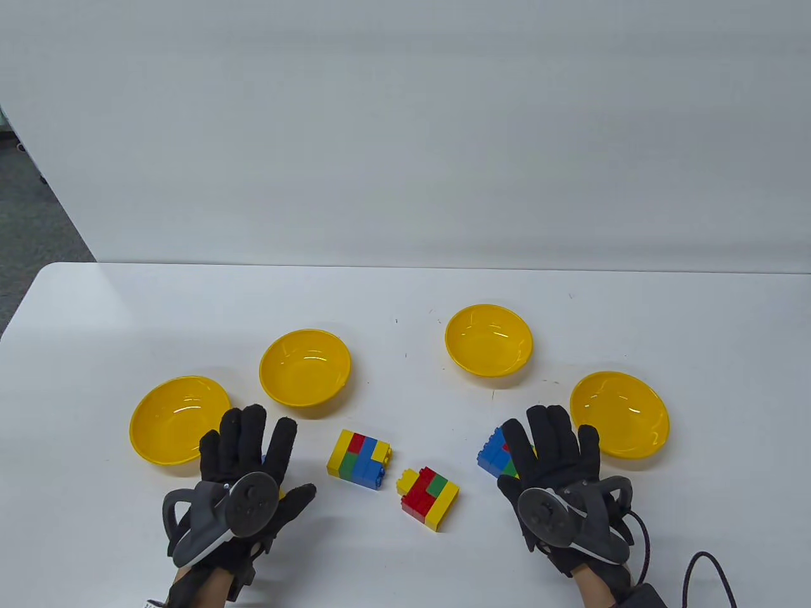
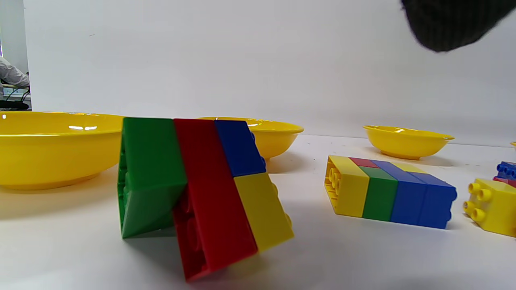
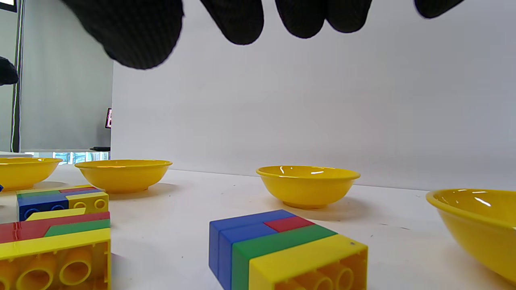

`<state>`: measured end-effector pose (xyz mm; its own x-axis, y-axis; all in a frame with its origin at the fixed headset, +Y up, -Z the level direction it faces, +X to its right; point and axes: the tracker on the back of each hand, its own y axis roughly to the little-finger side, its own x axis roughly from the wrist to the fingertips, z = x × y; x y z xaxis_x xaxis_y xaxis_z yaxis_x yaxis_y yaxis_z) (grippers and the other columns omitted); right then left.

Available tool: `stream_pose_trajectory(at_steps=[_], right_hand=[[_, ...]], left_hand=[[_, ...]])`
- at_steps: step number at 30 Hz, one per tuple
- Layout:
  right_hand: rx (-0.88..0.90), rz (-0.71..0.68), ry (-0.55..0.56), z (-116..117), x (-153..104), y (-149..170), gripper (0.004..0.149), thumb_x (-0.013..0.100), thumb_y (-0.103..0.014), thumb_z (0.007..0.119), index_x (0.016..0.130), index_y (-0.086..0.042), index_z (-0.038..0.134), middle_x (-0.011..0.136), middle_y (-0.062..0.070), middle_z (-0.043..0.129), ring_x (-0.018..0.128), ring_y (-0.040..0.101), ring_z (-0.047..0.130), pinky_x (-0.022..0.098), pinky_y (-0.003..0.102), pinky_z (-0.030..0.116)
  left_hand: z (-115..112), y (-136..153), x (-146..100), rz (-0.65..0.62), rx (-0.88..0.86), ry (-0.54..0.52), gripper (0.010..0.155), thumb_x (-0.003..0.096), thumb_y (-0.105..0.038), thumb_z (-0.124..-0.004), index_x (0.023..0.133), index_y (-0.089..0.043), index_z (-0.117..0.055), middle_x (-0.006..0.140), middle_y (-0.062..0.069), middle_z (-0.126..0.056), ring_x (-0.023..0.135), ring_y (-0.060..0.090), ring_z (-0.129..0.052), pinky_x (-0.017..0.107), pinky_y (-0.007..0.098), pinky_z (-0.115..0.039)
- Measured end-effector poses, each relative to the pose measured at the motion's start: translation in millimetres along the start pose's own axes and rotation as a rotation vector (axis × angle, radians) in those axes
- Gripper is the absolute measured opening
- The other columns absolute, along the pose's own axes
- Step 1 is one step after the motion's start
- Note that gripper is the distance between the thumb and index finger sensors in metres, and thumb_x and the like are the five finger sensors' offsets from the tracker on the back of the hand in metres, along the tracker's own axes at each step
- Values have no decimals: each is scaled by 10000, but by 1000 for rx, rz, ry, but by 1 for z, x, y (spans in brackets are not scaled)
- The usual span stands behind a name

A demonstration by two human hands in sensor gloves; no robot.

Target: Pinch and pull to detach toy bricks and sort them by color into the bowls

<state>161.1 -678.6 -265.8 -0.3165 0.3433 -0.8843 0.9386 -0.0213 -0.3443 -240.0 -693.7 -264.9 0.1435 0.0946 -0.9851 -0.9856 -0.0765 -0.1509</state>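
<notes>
Bricks (image 1: 360, 460) and bowls (image 1: 305, 367) show no legible writing.

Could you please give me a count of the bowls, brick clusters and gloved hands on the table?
Yellow plastic bowls: 4
Multicoloured toy brick clusters: 4
Black gloved hands, left hand, right hand: 2
Total: 10
</notes>
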Motion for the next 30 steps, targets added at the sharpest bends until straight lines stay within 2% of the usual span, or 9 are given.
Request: stream_pose_trajectory(at_steps=[3, 7, 9, 12, 15, 18, 22, 26, 30], right_hand=[[37, 11, 50, -10, 0, 1, 726, 410, -445, 750, 1039, -130, 568, 1089, 253, 534, 966, 546, 577, 604, 758, 559], [99, 38, 119, -27, 9, 7, 645, 401, -354, 782, 970, -70, 670, 986, 255, 693, 796, 507, 789, 532, 651, 711], [102, 49, 95, -31, 17, 10, 606, 395, -321, 796, 935, -60, 710, 931, 248, 762, 727, 487, 845, 489, 624, 750], [53, 54, 13, -28, 31, 15, 613, 386, -319, 821, 932, -62, 716, 936, 238, 769, 744, 489, 843, 506, 641, 735], [-40, 79, -164, -11, 46, 20, 697, 377, -371, 840, 976, -68, 652, 995, 231, 707, 832, 501, 783, 563, 692, 667], [-84, 59, -338, 18, 57, 14, 786, 363, -438, 851, 1005, -59, 602, 1032, 240, 666, 890, 515, 735, 587, 735, 613], [-199, 54, -463, 51, 65, -5, 896, 342, -543, 845, 1021, -22, 584, 1047, 266, 647, 913, 542, 706, 581, 785, 569], [-373, 123, -625, 77, 73, -9, 989, 340, -655, 785, 1035, 8, 547, 1105, 282, 498, 974, 571, 561, 573, 850, 484], [-353, 203, -699, 91, 76, -4, 991, 350, -658, 781, 1025, 35, 566, 1122, 289, 415, 989, 580, 485, 568, 868, 440]], left_hand=[[1, 0, 0, -5, -5, 0, 932, 419, -745, -707, 1142, -430, -209, 1229, 87, -42, 1151, 440, -87, 777, 700, -253], [2, 0, -1, -7, -18, -9, 927, 422, -740, -708, 1144, -424, -220, 1231, 97, -59, 1151, 447, -107, 777, 700, -268], [3, -1, -1, -11, -23, -10, 924, 425, -737, -709, 1146, -418, -227, 1232, 102, -66, 1152, 449, -114, 777, 700, -273], [5, -1, -1, -14, -37, -11, 920, 429, -732, -711, 1147, -415, -232, 1233, 106, -69, 1153, 451, -117, 779, 699, -273], [4, -2, -1, -19, -34, -10, 914, 428, -730, -713, 1146, -413, -244, 1233, 110, -83, 1153, 453, -133, 777, 699, -285], [5, -5, -2, -28, -36, -14, 912, 428, -729, -713, 1147, -411, -251, 1234, 112, -90, 1153, 454, -142, 778, 699, -291], [6, -7, -3, -36, -35, -17, 908, 430, -726, -714, 1148, -408, -258, 1236, 113, -98, 1154, 455, -147, 777, 699, -293], [5, -7, -3, -36, -35, -21, 904, 432, -725, -714, 1148, -407, -263, 1236, 116, -105, 1153, 457, -150, 775, 700, -289], [5, -7, -3, -39, -36, -22, 904, 431, -724, -715, 1148, -407, -265, 1237, 114, -106, 1154, 457, -151, 775, 701, -288]])
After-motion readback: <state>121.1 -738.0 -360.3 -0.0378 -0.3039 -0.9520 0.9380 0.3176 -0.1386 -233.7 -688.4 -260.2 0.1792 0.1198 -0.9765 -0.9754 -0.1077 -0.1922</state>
